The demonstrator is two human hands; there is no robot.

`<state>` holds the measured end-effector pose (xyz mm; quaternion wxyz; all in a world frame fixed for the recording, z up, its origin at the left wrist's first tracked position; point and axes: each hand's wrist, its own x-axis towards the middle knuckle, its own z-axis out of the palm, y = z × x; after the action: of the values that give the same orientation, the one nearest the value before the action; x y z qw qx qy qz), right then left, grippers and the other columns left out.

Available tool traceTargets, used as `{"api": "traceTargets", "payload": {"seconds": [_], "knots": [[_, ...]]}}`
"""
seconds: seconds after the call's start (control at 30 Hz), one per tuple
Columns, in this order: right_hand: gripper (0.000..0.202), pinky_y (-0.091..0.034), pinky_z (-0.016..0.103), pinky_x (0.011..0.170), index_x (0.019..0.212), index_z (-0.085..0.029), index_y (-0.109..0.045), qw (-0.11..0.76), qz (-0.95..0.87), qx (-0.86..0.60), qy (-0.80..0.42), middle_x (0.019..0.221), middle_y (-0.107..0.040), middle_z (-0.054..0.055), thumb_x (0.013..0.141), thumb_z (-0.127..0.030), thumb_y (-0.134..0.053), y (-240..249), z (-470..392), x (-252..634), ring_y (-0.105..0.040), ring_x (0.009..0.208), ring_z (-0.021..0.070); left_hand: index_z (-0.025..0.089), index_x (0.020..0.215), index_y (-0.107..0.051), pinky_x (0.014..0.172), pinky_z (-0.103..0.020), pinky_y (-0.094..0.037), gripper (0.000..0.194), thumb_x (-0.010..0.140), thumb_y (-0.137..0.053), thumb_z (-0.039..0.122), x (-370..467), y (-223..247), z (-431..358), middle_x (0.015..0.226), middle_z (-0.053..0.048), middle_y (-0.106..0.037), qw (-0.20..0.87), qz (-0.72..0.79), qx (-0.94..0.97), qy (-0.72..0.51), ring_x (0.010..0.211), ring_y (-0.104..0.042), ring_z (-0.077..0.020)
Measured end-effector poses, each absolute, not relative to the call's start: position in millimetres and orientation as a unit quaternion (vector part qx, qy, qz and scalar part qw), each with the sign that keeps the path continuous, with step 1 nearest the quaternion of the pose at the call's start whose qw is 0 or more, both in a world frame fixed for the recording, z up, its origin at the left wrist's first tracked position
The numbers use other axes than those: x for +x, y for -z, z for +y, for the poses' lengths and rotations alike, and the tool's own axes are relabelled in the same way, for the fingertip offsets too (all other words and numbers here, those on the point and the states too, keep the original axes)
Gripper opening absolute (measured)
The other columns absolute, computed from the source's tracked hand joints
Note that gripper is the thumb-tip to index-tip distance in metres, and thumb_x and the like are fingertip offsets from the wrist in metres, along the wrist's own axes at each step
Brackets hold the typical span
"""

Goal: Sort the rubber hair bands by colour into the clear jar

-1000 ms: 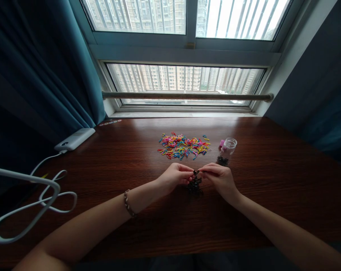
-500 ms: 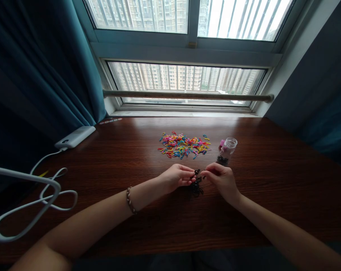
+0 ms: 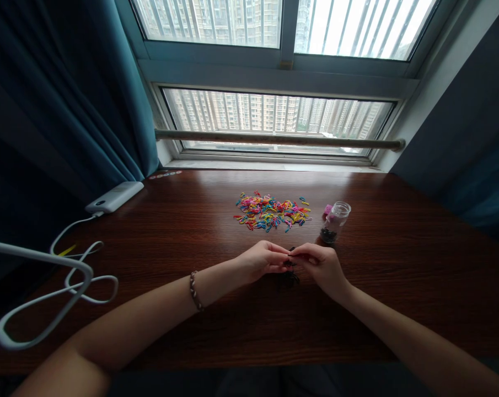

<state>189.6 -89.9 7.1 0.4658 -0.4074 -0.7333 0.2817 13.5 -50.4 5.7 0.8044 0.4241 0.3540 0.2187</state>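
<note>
My left hand (image 3: 262,261) is closed, pinching some small black rubber bands (image 3: 289,263) at its fingertips. My right hand (image 3: 321,266) meets it there, thumb and forefinger pressed together on one of the bands; the fingers partly hide it. Beneath the fingertips, more black bands lie in a dark heap (image 3: 291,279) on the table. Just beyond my right hand stands a clear jar (image 3: 336,218), open at the top, with black bands at its bottom.
A spread of many-coloured rubber bands (image 3: 269,212) lies behind my hands on the brown table (image 3: 183,220). A pink object (image 3: 327,210) sits beside the jar. At left are a white power bank (image 3: 116,197) and its looped white cable (image 3: 86,270). A window with a rail (image 3: 274,138) borders the back.
My right hand has moved left, its fingertips closing the gap to the bands in my left hand. The whole view has shifted slightly.
</note>
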Motion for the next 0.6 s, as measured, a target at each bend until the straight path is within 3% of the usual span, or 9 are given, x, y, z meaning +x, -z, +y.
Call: {"api": "traceTargets", "payload": {"seconds": [0.4,0.6], "knots": [[0.007,-0.043,0.026,0.062,0.076,-0.023,-0.068,0.458,-0.804,-0.337,-0.17,0.073,-0.06,0.003,0.074,-0.02,-0.062,-5.0,-89.4,193.5,-0.052,0.069,0.0134,0.007,0.082,-0.067,0.063,-0.016,-0.047,0.023,0.062,-0.071,0.019,13.8,-13.1,-55.0,0.072,-0.005,-0.066,0.822,0.321,0.432,-0.185,0.063,-0.06,-0.0073],[0.01,-0.045,0.024,0.061,0.077,-0.02,-0.068,0.446,-0.796,-0.352,-0.209,0.081,-0.057,0.005,0.076,-0.024,-0.059,-9.2,-87.3,192.3,-0.055,0.071,0.0128,0.006,0.08,-0.067,0.059,-0.015,-0.046,0.025,0.06,-0.073,0.019,14.4,-20.5,-52.6,0.068,-0.006,-0.065,0.838,0.317,0.408,-0.178,0.061,-0.06,-0.0079]]}}
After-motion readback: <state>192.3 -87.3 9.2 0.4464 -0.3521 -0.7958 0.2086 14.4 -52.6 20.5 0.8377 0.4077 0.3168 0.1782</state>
